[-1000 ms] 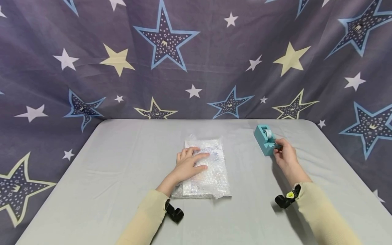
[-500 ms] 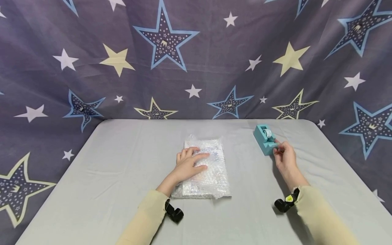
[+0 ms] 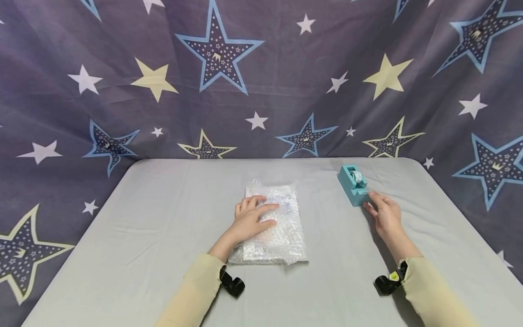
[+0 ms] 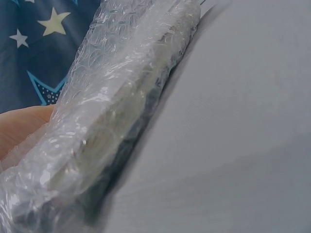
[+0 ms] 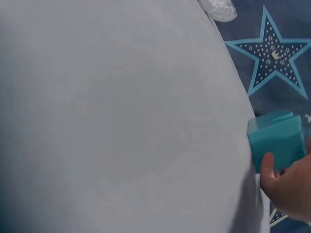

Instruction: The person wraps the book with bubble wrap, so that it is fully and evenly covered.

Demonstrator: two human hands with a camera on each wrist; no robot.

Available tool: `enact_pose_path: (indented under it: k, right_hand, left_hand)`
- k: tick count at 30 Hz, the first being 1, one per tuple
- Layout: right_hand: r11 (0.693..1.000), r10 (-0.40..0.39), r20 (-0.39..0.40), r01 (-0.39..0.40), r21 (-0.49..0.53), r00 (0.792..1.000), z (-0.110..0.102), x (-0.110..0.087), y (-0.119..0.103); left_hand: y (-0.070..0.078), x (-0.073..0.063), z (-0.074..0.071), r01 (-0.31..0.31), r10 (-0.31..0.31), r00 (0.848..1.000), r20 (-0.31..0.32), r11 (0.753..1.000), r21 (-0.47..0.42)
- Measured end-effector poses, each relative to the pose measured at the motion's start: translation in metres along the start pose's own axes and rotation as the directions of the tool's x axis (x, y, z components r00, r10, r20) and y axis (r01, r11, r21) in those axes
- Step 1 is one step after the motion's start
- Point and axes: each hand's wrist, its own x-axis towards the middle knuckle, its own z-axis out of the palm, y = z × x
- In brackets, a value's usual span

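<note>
A flat parcel in bubble wrap (image 3: 286,231) lies on the grey-covered table. My left hand (image 3: 249,222) rests on the parcel's left part, fingers spread. From close by, the left wrist view shows the wrapped side edge (image 4: 121,121) of the parcel, with part of the hand behind it. A teal tape dispenser (image 3: 351,188) with a clear roll (image 3: 357,177) stands at the back right. At its front end, my right hand (image 3: 386,215) touches it near the cutter, thumb and forefinger apart. In the right wrist view the thumb (image 5: 267,167) overlaps the dispenser's end face; the other fingers are mostly hidden.
A pale grey cloth (image 3: 163,204) covers the table. Behind it hangs a dark curtain (image 3: 261,77) printed with stars. A black camera sits on each wrist, the left one (image 3: 233,284) just in front of the parcel.
My right hand has drawn back slightly to the right and toward me, its fingertips shifting from the dispenser's cutter to its front corner. The left hand and parcel stay still.
</note>
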Motion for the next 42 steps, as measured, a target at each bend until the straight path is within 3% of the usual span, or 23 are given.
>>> enact_pose_path:
  k: [9, 16, 28, 31, 35, 38, 42]
  right_hand:
    - [0.985, 0.145, 0.013, -0.146, 0.097, 0.989, 0.004, -0.007, -0.021]
    - [0.95, 0.278, -0.024, -0.271, 0.155, 0.96, 0.011, -0.009, -0.033]
    - [0.935, 0.282, 0.004, -0.276, 0.223, 0.959, 0.005, -0.008, -0.026]
    - [0.906, 0.281, 0.05, -0.282, 0.316, 0.958, 0.001, -0.006, -0.023]
    - [0.838, 0.296, 0.106, -0.311, 0.448, 0.949, -0.006, -0.003, -0.019]
    - [0.806, 0.31, 0.12, -0.328, 0.492, 0.943, -0.007, -0.001, -0.017]
    - [0.809, 0.305, 0.128, -0.328, 0.488, 0.944, -0.008, 0.0, -0.014]
  left_hand:
    - [-0.003, 0.001, 0.001, -0.005, 0.005, 1.0, -0.013, 1.0, 0.016]
    - [-0.004, 0.001, 0.001, -0.006, 0.007, 1.0, -0.016, 1.0, 0.015]
    - [-0.004, 0.001, 0.003, -0.008, 0.008, 1.0, -0.015, 1.0, 0.016]
    - [-0.004, 0.002, 0.004, -0.005, 0.005, 1.0, -0.009, 1.0, 0.018]
    - [-0.003, 0.002, 0.003, -0.009, 0.009, 1.0, -0.011, 1.0, 0.018]
    - [-0.003, 0.002, 0.003, -0.013, 0.013, 1.0, -0.01, 1.0, 0.02]
    - [-0.002, 0.001, 0.003, -0.018, 0.018, 1.0, -0.017, 1.0, 0.02]
